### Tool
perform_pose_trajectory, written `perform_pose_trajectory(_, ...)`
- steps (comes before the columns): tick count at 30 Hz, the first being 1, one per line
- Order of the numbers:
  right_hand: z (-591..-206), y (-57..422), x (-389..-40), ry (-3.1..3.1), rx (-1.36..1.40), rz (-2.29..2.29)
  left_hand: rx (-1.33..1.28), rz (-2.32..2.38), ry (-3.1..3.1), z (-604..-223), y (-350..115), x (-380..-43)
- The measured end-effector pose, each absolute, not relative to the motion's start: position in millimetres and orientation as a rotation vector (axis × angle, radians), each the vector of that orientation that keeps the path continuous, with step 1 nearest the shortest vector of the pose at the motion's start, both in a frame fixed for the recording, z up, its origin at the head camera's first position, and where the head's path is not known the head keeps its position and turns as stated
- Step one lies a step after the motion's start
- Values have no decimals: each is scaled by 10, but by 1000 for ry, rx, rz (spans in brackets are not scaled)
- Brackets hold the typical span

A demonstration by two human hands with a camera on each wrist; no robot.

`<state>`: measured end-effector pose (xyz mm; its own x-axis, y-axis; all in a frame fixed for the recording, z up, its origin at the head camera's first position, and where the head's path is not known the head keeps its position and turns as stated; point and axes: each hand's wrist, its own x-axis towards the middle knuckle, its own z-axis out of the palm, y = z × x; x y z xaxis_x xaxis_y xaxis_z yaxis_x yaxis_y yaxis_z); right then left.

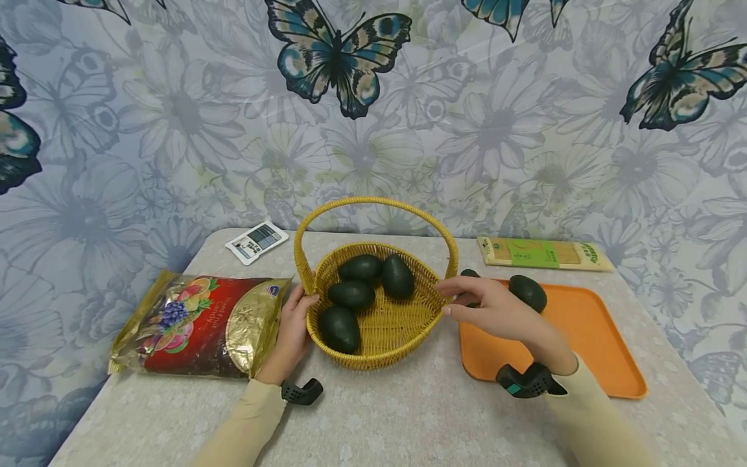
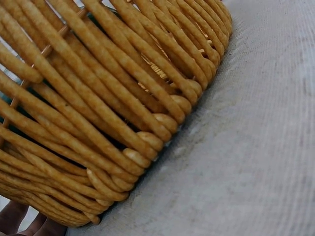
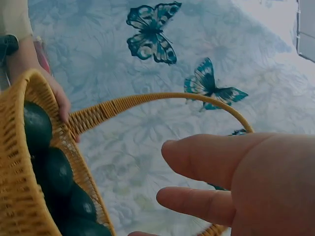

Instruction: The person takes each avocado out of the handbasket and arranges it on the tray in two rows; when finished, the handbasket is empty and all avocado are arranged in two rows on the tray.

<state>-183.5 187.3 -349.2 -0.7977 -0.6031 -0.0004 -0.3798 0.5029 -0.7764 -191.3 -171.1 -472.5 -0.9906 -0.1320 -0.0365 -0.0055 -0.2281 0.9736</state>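
A yellow wicker basket (image 1: pixel 373 360) with a tall arched handle stands in the middle of the table, several dark green avocados (image 1: pixel 351 296) lying mostly in its left half. My left hand (image 1: pixel 292 327) grips its left side, thumb over the rim near the handle's foot. In the left wrist view the woven wall (image 2: pixel 98 98) hides most of that hand. At the right rim is my right hand (image 1: pixel 490 308), its thumb and fingers extended and apart in the right wrist view. Beyond it, an avocado (image 1: pixel 528 293) lies on the orange tray (image 1: pixel 583 344); another (image 1: pixel 469 274) is partly hidden by the hand.
To the left lies a large red and gold candy bag (image 1: pixel 204 324). A small white packet (image 1: pixel 257 242) is at the back left, and a flat pack of noodles (image 1: pixel 543 253) at the back right. The butterfly-patterned wall covering (image 1: pixel 362 162) rises behind the table.
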Motion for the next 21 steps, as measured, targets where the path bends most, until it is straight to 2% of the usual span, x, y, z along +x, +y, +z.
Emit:
perform_pose_trajectory(11,-3641,1200,-1967,2309,-1048,-1126,166,-2382,-1899,-4713,-1731,-1910)
perform_pose_trajectory(21,-3807,713,-2066,2283,-1075,-1045,142,-2373,-1900,-4711,-1693,-1900)
